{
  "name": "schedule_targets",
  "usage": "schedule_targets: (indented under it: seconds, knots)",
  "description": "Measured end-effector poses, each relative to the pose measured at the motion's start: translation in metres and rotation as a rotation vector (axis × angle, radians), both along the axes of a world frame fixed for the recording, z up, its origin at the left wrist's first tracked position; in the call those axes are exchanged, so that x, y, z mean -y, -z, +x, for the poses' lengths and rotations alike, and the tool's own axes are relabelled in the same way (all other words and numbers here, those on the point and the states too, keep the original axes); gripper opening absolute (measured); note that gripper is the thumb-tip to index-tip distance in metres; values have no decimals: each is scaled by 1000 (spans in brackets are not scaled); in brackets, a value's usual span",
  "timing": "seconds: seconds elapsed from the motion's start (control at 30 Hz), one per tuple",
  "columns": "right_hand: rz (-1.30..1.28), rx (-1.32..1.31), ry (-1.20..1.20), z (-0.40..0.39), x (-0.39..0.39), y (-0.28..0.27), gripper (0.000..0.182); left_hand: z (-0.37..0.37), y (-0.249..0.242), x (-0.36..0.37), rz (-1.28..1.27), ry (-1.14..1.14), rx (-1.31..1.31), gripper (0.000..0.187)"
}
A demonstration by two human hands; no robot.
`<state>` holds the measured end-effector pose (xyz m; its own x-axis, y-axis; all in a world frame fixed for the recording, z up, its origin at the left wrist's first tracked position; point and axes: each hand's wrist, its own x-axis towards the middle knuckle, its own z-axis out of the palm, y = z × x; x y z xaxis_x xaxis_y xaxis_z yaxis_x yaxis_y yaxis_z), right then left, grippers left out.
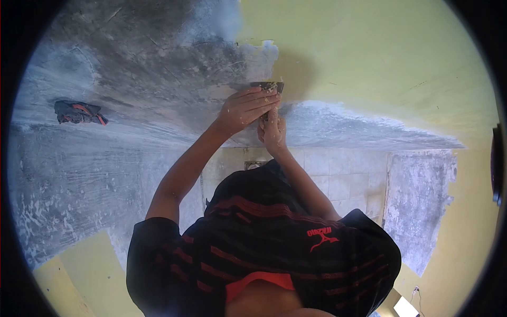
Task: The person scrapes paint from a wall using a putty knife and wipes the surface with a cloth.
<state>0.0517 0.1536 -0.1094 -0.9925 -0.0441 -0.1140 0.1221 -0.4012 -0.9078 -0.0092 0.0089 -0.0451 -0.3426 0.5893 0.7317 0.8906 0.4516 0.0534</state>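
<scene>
A scraper with a wide dark blade (275, 85) meets the surface where yellow-green paint (359, 47) borders bare grey plaster (174, 79). My right hand (273, 133) is wrapped round its handle, which is mostly hidden. My left hand (245, 109) lies over the blade from the left, fingers together and pressed on it, close above my right hand. Pale paint flakes cling to the blade and to both hands. Right of my hands runs a whitish scraped patch (338, 119).
A crumpled dark cloth (79, 112) with red-orange parts lies at the left. Light tiles (343, 182) show behind my body. A dark object (496, 164) stands at the right edge. A thin cable (418, 296) hangs near a white shape (405, 307) at the lower right.
</scene>
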Motion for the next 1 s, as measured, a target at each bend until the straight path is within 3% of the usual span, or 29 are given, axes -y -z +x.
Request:
schedule_targets:
  seconds: [0.57, 0.73, 0.97, 1.0]
  knots:
    - [53, 6, -70, -7, -15, 0, 65, -1, -13, -2, -47, -31, -27, 29]
    - [180, -79, -17, -8, -16, 2, 63, -3, -6, -3, -28, -9, -20, 27]
    - [156, 32, -53, -7, -31, -7, 62, -1, 5, -10, 42, -49, -19, 25]
    - [265, -41, -45, -9, -36, -10, 61, -1, 6, -12, 64, -47, -15, 23]
